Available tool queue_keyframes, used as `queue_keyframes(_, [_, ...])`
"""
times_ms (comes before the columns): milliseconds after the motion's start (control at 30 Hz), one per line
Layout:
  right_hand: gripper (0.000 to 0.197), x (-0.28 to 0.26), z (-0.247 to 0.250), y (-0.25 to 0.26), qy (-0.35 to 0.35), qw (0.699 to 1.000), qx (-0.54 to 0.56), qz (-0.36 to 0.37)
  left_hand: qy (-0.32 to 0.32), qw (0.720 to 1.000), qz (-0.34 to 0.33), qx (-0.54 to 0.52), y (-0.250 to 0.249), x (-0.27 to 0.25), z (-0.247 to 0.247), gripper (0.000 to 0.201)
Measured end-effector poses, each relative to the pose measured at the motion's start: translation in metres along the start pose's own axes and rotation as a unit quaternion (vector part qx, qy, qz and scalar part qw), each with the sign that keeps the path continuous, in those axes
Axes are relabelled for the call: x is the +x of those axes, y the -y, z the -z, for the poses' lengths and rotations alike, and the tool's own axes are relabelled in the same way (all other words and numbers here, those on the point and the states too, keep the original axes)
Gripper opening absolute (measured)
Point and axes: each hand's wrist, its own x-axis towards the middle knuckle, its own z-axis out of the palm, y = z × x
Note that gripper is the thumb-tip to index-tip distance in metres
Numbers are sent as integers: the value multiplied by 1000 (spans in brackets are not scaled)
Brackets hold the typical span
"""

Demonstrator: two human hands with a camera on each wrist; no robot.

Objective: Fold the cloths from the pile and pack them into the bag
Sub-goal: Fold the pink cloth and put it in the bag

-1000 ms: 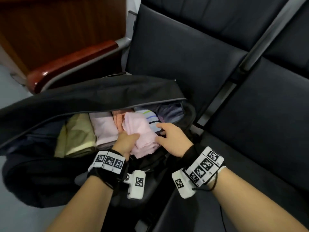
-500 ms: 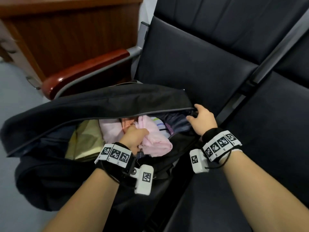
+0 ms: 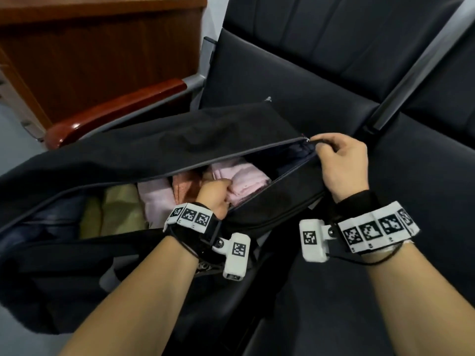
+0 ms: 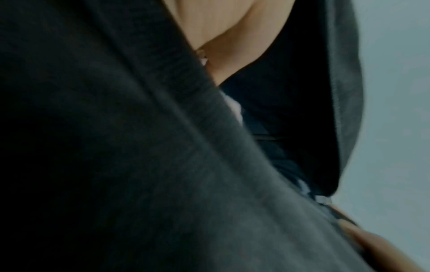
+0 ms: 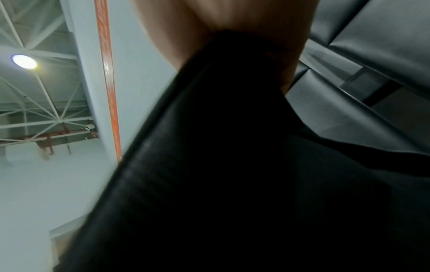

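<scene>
Left hand (image 3: 214, 195) fingers curled on pink cloth (image 3: 244, 179), right hand (image 3: 339, 163) pinching bag (image 3: 180, 145) end, no legible writing

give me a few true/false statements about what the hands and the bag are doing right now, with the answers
1. The right hand pinches the black bag at the end of its zipper opening. True.
2. The left hand rests on the chair seat, outside the bag. False: it is inside the bag's opening, pressing on the pink cloth.
3. The bag is zipped shut. False: it gapes open and folded cloths show inside.
4. An olive cloth lies in the bag, left of the pink ones. True.
5. The bag lies on a dark padded seat beside a wooden armrest. True.
</scene>
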Motion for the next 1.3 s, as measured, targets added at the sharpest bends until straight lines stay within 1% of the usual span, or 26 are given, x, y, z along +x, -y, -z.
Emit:
queue_keyframes(33, [25, -3, 1, 3, -1, 1000, 10, 3, 2, 999, 14, 39, 2, 4, 2, 20])
queue_keyframes(100, [24, -10, 1, 6, 3, 1000, 28, 4, -1, 994, 30, 109, 6, 11, 5, 27])
queue_keyframes(167, [24, -15, 0, 7, 12, 999, 44, 2, -3, 989, 11, 147, 10, 15, 4, 31])
queue_keyframes(200, [24, -17, 0, 6, 14, 998, 54, 1, 1, 988, 3, 154, 11, 15, 2, 38])
queue_keyframes(233, [24, -18, 1, 6, 14, 998, 65, 3, 11, 989, -9, 145, 13, 17, -1, 44])
queue_keyframes(300, [24, -18, 4, 7, 9, 996, 85, 13, 27, 994, -28, 101, 14, 19, -10, 43])
queue_keyframes(367, [23, -17, 4, 8, 13, 995, 95, 26, 4, 996, -47, 80, 14, 21, -21, 38])
queue_keyframes(400, [22, -17, 2, 8, 20, 995, 90, 30, 2, 995, -44, 88, 17, 21, -25, 41])
queue_keyframes(467, [21, -18, -1, 6, 39, 996, 72, 23, 44, 993, -26, 104, 26, 23, -29, 56])
queue_keyframes(533, [20, -21, -1, -1, 53, 997, 58, 9, 96, 986, -10, 138, 30, 27, -29, 64])
queue_keyframes(567, [20, -22, 1, -3, 56, 997, 56, 8, 97, 984, -11, 151, 30, 31, -32, 63])
queue_keyframes(633, [20, -23, 4, -9, 54, 997, 60, 13, 75, 986, -27, 146, 29, 40, -41, 54])
queue_keyframes(667, [20, -23, 6, -11, 52, 997, 59, 14, 56, 987, -35, 148, 31, 43, -47, 52])
queue_keyframes(733, [21, -25, 7, -17, 55, 997, 45, 14, 18, 979, -60, 195, 40, 51, -53, 50])
queue_keyframes(767, [21, -27, 6, -20, 60, 997, 38, 10, 25, 978, -55, 201, 45, 54, -55, 48])
queue_keyframes(833, [21, -33, 6, -27, 74, 997, 25, -7, 51, 982, -17, 184, 53, 54, -54, 38])
queue_keyframes(933, [21, -40, 9, -35, 87, 996, 0, -21, 44, 965, 1, 258, 47, 45, -49, 20])
queue_keyframes(967, [22, -42, 11, -36, 90, 996, -10, -24, 39, 961, 8, 275, 43, 40, -47, 20])
queue_keyframes(1033, [29, -48, 16, -33, 100, 994, -29, -32, 40, 959, 20, 279, 33, 26, -46, 31])
queue_keyframes(1100, [37, -59, 24, -28, 115, 991, -48, -39, 37, 950, -8, 309, 22, 3, -45, 30])
queue_keyframes(1133, [40, -65, 29, -24, 121, 990, -54, -43, 31, 944, -44, 324, 17, -11, -46, 28])
queue_keyframes(1167, [42, -72, 37, -20, 125, 989, -58, -48, 26, 937, -83, 338, 13, -24, -46, 22])
queue_keyframes(1200, [42, -80, 45, -16, 127, 989, -58, -52, 27, 928, -117, 352, 11, -39, -48, 11])
queue_keyframes(1233, [42, -89, 56, -13, 126, 989, -58, -54, 31, 917, -142, 371, 9, -53, -51, 15])
queue_keyframes(1267, [42, -99, 69, -10, 125, 989, -57, -55, 32, 902, -166, 397, 9, -66, -54, 27])
queue_keyframes(1300, [42, -109, 83, -7, 123, 989, -57, -56, 37, 889, -191, 414, 10, -83, -59, 30])
